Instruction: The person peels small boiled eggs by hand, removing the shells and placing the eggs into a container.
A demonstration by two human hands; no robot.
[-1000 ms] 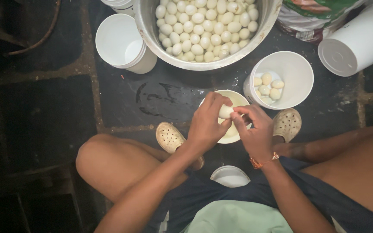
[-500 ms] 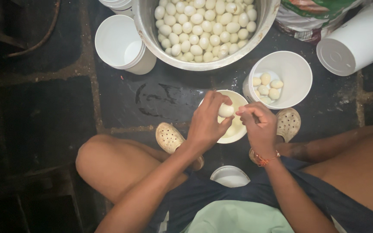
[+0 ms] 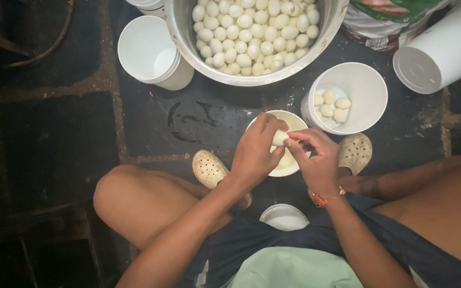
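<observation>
Over the small cream bowl [image 3: 290, 166] on the dark stone floor [image 3: 60, 138], between the two perforated beige clogs [image 3: 208, 168], both hands meet on one small pale oval egg [image 3: 279, 138]. It looks smooth and off-white, only partly showing between the fingers, its long axis lying roughly across the view from one hand to the other. The left hand [image 3: 254, 152] curls its fingers closed around one end; the right hand [image 3: 316, 160] pinches the other end with thumb and fingertips pressed together. Just beyond, near the floor's far edge, sits a big round steel basin [image 3: 180, 32] heaped with pale eggs, and beside it a white plastic tub [image 3: 372, 88] holds a few more.
</observation>
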